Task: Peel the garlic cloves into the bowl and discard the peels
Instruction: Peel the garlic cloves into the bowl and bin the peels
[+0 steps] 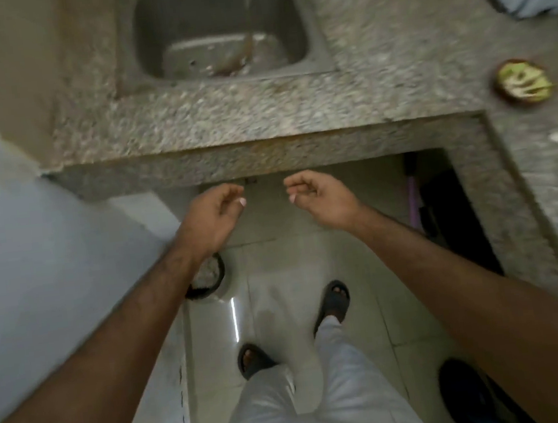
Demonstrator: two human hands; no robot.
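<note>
Below the counter edge [265,159], two hands, left hand [214,214] and right hand [321,198], hang loosely curled, empty.

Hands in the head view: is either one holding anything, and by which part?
Nothing is held. The left hand and right hand hang loosely curled, below the speckled granite counter.

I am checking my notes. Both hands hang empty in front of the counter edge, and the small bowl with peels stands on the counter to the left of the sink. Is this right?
Not quite. The head view shows the small bowl on the counter to the right of the sink, not the left. The left hand and right hand do hang empty in front of the counter edge.
</note>
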